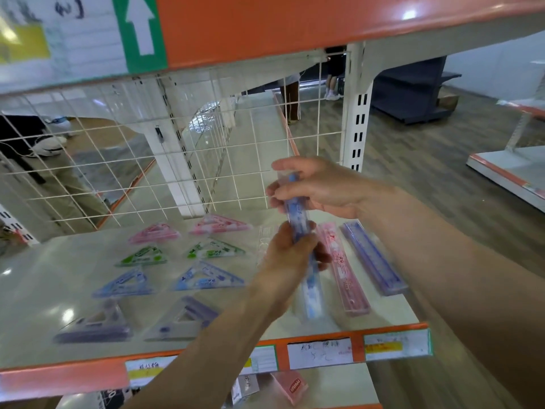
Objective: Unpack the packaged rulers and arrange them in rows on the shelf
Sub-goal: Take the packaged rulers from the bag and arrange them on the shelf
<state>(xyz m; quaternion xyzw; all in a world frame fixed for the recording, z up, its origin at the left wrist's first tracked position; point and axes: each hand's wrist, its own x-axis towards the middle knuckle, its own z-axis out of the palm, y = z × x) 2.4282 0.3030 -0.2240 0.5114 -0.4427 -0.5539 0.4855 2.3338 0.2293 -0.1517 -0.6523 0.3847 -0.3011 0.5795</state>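
Note:
I hold a long blue ruler [310, 293] in clear packaging, almost upright, above the shelf [35, 296]. My right hand [318, 184] pinches its top end. My left hand [290, 252] grips its middle. A pink ruler [343, 270] and a purple ruler [373, 258] lie side by side on the shelf just right of my hands. To the left, triangle rulers lie in two columns: pink [154, 233], green [143, 256], blue [124, 286] and purple [94, 327], with matching ones such as the blue [206, 277] beside them.
A white wire grid [132, 172] backs the shelf. An orange price strip with labels [320, 352] runs along the front edge. An orange shelf [295, 22] hangs overhead. Small boxes [290, 386] sit on the shelf below. People stand beyond the grid.

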